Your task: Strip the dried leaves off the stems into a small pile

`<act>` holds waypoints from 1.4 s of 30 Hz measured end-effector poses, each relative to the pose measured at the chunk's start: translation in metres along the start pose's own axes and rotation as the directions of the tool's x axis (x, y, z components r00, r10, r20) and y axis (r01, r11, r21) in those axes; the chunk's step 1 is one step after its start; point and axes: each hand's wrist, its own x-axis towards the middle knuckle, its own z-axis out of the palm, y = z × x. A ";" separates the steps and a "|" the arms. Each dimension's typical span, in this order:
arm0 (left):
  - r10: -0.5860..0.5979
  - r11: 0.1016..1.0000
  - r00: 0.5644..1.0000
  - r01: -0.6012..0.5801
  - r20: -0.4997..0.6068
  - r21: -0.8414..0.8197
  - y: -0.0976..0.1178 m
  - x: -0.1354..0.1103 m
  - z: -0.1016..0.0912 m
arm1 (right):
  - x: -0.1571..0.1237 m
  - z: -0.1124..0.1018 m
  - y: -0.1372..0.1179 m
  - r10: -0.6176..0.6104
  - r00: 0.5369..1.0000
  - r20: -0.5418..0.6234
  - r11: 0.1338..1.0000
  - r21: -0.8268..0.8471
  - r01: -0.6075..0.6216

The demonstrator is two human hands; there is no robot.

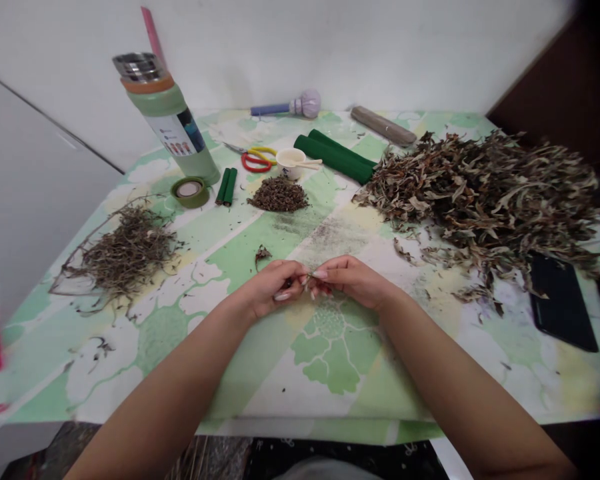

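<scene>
My left hand [279,285] and my right hand [349,279] meet above the middle of the table, fingers pinched together. Between their fingertips is a small piece of dried leaf [309,276], mostly hidden. Just behind my left hand lies a curled dry leaf [263,254]. Farther back is a small mound of crumbled dried leaf [279,194]. A big heap of dried leaves [500,193] spreads on the right, and a pile of thin dry stems [127,250] lies on the left.
Behind stand a green flask [173,120], its lid [190,191], scissors [257,160] and a white cup [291,162] with a stick across it. Green rolls [335,157], two short green rolls [227,187], a brown roll [383,125] and a purple-headed tool [287,105] lie about. A phone [563,303] rests right.
</scene>
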 end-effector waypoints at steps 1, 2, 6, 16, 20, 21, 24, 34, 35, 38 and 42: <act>-0.003 1.000 1.000 0.003 0.000 0.002 0.000 0.000 0.000 | 0.000 0.000 0.000 0.001 1.000 0.001 1.000 0.002 -0.001; -0.004 1.000 1.000 0.004 -0.002 0.003 0.000 0.000 0.001 | 0.000 0.000 0.000 0.000 1.000 0.001 1.000 0.004 0.000; 0.008 1.000 1.000 -0.008 -0.017 -0.003 0.002 -0.001 0.003 | 0.001 -0.001 0.001 -0.004 1.000 0.005 1.000 0.007 0.004; 0.013 0.999 1.000 -0.013 0.000 -0.031 0.003 -0.002 0.006 | 0.001 -0.002 0.001 -0.033 0.999 0.034 0.999 -0.008 0.033; 0.030 0.998 0.999 -0.028 0.044 -0.048 0.002 -0.002 0.007 | 0.000 -0.003 0.001 -0.042 0.997 0.058 0.998 -0.033 0.044; 0.035 0.998 0.998 -0.033 0.052 -0.049 0.002 -0.003 0.007 | 0.000 -0.003 0.001 -0.042 0.997 0.061 0.998 -0.036 0.044; 0.039 0.998 0.996 -0.034 0.084 -0.058 0.004 -0.005 0.009 | 0.000 -0.004 0.002 -0.052 0.995 0.086 0.998 -0.023 0.054; 0.003 1.000 0.992 -0.004 0.125 0.002 0.004 -0.006 0.005 | 0.000 -0.006 0.003 -0.024 0.992 0.127 1.000 0.002 0.024; -0.002 1.000 0.993 0.001 0.121 0.009 0.003 -0.006 0.005 | 0.000 -0.005 0.003 -0.021 0.993 0.120 1.000 0.000 0.021; -0.011 1.000 0.993 0.008 0.114 0.024 0.002 -0.005 0.003 | 0.000 -0.005 0.003 -0.022 0.994 0.110 1.000 -0.018 0.024; -0.002 1.000 0.994 -0.001 0.109 0.030 0.002 -0.005 0.005 | 0.001 -0.005 0.002 -0.034 0.991 0.132 0.998 -0.038 0.040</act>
